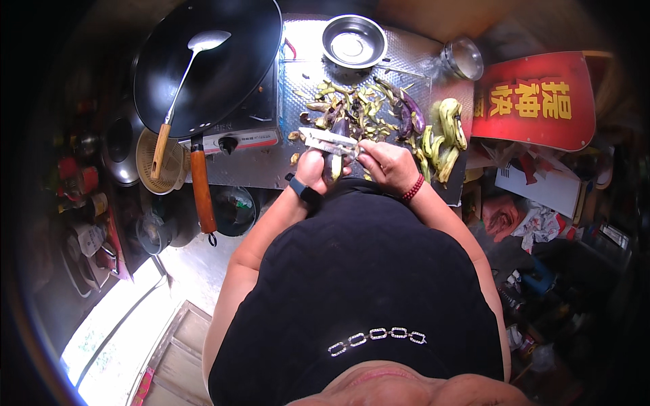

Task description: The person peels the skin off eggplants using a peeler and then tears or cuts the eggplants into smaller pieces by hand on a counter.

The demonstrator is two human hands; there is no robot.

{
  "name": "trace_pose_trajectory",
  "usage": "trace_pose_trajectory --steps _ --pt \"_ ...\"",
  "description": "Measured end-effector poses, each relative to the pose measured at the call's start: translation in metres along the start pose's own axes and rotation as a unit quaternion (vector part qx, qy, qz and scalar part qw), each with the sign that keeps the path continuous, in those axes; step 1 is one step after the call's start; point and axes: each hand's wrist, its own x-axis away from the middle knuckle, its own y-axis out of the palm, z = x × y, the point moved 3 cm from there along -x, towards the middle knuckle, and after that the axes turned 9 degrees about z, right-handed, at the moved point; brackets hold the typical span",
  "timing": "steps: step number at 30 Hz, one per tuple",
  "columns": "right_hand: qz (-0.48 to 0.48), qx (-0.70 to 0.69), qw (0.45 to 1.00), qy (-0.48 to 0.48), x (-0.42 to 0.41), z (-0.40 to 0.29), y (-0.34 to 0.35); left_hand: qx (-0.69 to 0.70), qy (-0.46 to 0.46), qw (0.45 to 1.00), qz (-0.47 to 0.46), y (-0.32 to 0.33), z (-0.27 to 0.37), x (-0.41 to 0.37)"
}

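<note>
My left hand (312, 170) is closed around a dark purple eggplant (335, 165), held upright near the table's front edge; a pale peeled strip shows on its lower part. In my right hand (388, 165) is a metal peeler with a serrated edge (327, 139), lying across the eggplant. Beyond the hands, many peel scraps (363, 109) cover the metal-patterned tabletop (299, 51). Unpeeled purple eggplants (415, 112) rest to the right of the scraps. Beside them lies a pile of peeled, greenish eggplants (449, 127).
A black wok (223, 66) with a metal spatula (175, 91) stands over a gas stove (254, 139) at left, its wooden handle (203, 193) jutting forward. A steel bowl (354, 41) and stacked glass bowls (464, 58) stand at the back. A red chair back (538, 101) adjoins the right side.
</note>
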Motion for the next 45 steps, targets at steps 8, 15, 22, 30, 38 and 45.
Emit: trace_pose_trajectory --steps 8,15,22,30,38,45 --pt "0.060 0.030 0.965 0.254 0.062 0.110 0.006 0.017 -0.009 0.999 -0.034 0.031 0.013 0.034" --pt "-0.028 -0.136 0.990 0.033 0.006 -0.011 -0.010 0.093 -0.015 0.994 0.060 0.003 0.005 -0.003" --pt "0.018 -0.057 0.997 -0.042 -0.002 -0.006 -0.013 0.105 -0.014 0.990 -0.090 0.023 -0.003 0.020" --pt "0.034 0.054 0.969 0.240 0.042 0.096 -0.018 0.041 -0.002 0.998 -0.041 0.026 -0.001 0.029" --pt "-0.002 -0.133 0.987 0.088 0.012 -0.001 -0.012 0.087 0.015 0.996 0.034 0.001 -0.003 -0.002" --pt "-0.027 -0.052 0.996 -0.068 0.002 -0.014 -0.013 0.045 -0.059 0.996 -0.052 0.004 -0.003 0.003"
